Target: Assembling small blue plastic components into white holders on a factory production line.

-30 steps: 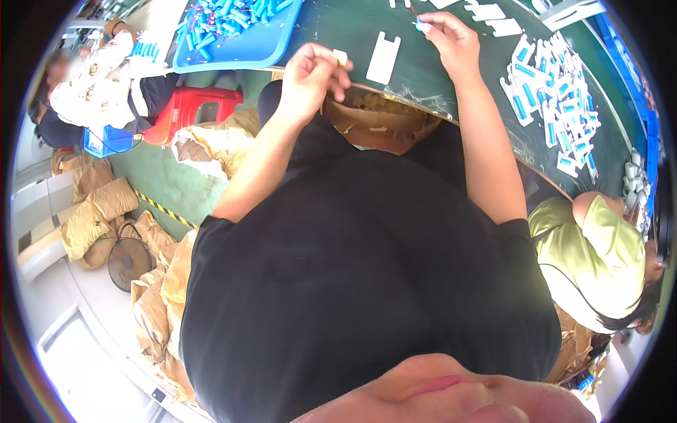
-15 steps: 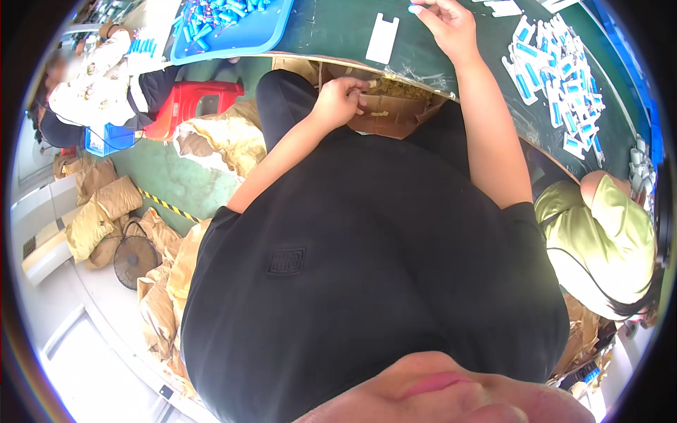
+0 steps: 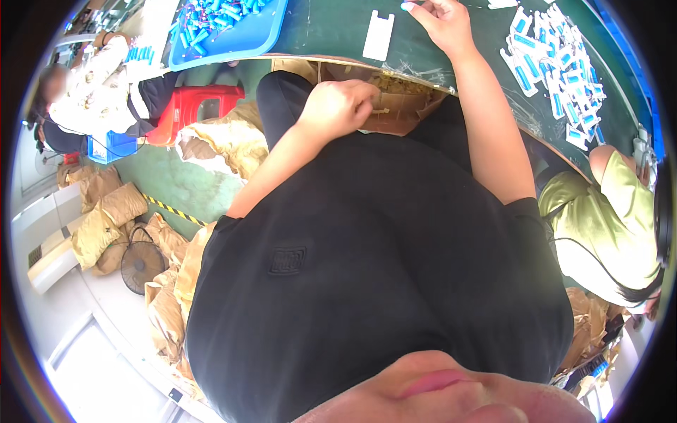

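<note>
My right hand (image 3: 448, 29) is over the green tabletop, its thumb and fingers closed at a small blue piece (image 3: 407, 6) at the top edge of the view. To its left a flat white plastic holder (image 3: 379, 35) with a notched end lies alone on the table. My left hand (image 3: 334, 110) hangs in front of the table edge, above my lap, with curled fingers; whatever they hold is hidden. Farther left stands a blue tray (image 3: 275, 32) of small blue cylinders (image 3: 211, 22), some showing red wires. A pile of white holders with blue cylinders (image 3: 557, 74) lies at the right.
Below the table edge is an open cardboard box (image 3: 398, 116). A red stool (image 3: 201, 106), a blue crate (image 3: 111, 143), brown paper sacks (image 3: 116, 201) and a fan (image 3: 143, 266) are at the left. One person (image 3: 95, 84) sits at the far left, another in light green (image 3: 599, 218) at the right.
My left hand has moved slightly left and turned, so its back now faces up and its fingertips are hidden. My right hand has shifted slightly up and left.
</note>
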Demonstrator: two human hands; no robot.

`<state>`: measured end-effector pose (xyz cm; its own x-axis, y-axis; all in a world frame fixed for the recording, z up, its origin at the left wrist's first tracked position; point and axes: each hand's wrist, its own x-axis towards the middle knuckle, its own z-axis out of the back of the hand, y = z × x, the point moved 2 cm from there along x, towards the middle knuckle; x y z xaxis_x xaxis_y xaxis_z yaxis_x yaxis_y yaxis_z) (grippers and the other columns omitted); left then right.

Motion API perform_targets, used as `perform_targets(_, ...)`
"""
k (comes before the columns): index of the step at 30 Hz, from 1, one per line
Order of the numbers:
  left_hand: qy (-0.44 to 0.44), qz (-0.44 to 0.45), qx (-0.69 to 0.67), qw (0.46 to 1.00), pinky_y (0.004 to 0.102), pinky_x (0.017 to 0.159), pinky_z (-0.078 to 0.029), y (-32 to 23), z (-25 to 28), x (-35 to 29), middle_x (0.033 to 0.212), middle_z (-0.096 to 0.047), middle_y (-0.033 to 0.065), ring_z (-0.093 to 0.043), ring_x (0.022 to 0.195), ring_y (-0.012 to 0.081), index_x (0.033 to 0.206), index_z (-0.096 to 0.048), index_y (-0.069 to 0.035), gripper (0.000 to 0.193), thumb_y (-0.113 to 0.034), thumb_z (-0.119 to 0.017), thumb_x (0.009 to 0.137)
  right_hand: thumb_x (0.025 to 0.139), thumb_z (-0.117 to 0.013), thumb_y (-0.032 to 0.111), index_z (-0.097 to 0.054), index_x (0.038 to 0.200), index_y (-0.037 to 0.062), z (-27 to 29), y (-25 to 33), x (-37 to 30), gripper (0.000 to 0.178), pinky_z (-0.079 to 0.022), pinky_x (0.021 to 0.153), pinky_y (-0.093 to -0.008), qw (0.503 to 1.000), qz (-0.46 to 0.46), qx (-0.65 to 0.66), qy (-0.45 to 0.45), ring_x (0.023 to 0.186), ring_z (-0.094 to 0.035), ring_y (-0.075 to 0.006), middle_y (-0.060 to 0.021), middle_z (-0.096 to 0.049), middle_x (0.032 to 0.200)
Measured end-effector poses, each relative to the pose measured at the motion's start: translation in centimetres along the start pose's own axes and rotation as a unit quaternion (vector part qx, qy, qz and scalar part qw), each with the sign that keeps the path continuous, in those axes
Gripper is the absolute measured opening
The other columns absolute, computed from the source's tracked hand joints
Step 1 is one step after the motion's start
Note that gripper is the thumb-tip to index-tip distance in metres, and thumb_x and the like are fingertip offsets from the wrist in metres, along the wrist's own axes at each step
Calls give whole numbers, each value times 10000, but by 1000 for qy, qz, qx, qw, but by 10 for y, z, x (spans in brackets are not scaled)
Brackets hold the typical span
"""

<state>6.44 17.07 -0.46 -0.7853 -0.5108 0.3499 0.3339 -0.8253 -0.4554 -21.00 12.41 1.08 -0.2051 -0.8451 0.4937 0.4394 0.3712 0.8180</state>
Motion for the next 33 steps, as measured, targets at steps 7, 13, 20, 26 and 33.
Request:
perform_targets(7,-172,162,194,952,477,963,-417,-8,7,54,1107,-611,125,-599,1110,314,975,-688,-68,490,-487,-844,774,866,-810,66,-781,950,14,5,2,-1,103,-459,600,-248,1000,5,0,-3,649,-584,-67,-18,-673,821)
perform_targets(13,-164,179,186,952,484,963,-429,11,-3,72,1097,-625,108,-607,1076,321,978,-693,-90,421,-389,-879,748,868,-809,73,-782,951,14,3,10,0,106,-464,600,-252,999,21,21,-19,644,-584,-70,-25,-675,822)
perform_targets(20,-158,52,108,980,453,905,-518,20,1,76,1101,-628,138,-639,1043,330,1119,-636,-60,565,-397,-911,759,863,-807,37,-779,981,15,2,2,-3,123,-476,609,-238,997,24,53,-50,668,-603,-67,-19,-698,889)
perform_targets(26,-286,50,-36,956,302,696,-533,28,51,56,941,-616,70,-600,710,144,1103,-600,-33,296,-63,-807,893,814,-810,25,-786,1017,17,0,25,-3,204,-534,661,-267,991,51,42,119,739,-677,-123,-80,-755,1046)
perform_targets(33,-310,-193,-188,912,400,579,-652,-35,280,32,1113,-692,243,-764,824,328,1412,-522,17,517,-401,-531,1108,752,-812,59,-769,1016,22,-24,33,-2,271,-576,895,-423,954,189,56,227,987,-725,-344,-148,-738,1047)
